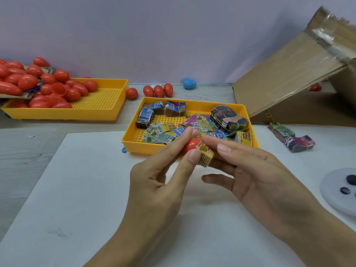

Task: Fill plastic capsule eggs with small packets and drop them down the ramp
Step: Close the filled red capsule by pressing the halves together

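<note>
Both hands met over the white sheet, working a packet into a red capsule half.

Left hand (154,182) pinched the red capsule half (189,145) between thumb and fingers (193,156); the right hand (256,176), fingers nearly straight, pressed a folded yellow packet (206,156) at its mouth. The shell looked light, smooth and slippery, best held round its sides; the packet seemed soft and creasable. Just behind sat the yellow packet tray (134,140); the cardboard ramp (289,83) rose well to the right.
</note>
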A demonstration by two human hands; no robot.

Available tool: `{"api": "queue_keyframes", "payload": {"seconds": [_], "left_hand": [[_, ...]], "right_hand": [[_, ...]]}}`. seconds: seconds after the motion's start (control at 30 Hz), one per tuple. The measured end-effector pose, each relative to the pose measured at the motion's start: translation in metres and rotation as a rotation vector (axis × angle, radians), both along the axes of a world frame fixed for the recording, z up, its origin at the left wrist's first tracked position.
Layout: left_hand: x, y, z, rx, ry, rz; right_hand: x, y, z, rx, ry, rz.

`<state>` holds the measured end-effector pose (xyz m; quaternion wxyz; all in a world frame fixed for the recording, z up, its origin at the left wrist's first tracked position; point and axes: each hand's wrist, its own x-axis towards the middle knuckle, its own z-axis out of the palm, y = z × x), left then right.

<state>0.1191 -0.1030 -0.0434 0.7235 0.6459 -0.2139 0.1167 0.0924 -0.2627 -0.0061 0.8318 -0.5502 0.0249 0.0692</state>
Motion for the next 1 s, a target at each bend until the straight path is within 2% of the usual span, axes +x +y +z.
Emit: {"api": "queue_keyframes", "payload": {"seconds": [0.2,0.43,0.63,0.8,1.0], "left_hand": [[-0.002,-0.001,-0.002,0.019,-0.029,-0.007],[0.001,0.002,-0.001,0.068,-0.008,-0.066],[0.002,0.001,-0.001,0.019,-0.009,-0.057],[0.005,0.001,-0.005,0.097,-0.110,-0.036],[0.005,0.003,-0.007,0.175,-0.196,-0.002]], "right_hand": [[-0.003,0.007,0.002,-0.057,0.088,-0.008],[-0.002,0.002,0.005,0.010,0.147,0.022],[-0.002,0.003,0.001,0.138,0.157,0.049],[-0.001,0.001,0.000,0.064,0.124,0.008],[0.001,-0.004,-0.002,0.092,0.126,0.032]]}}
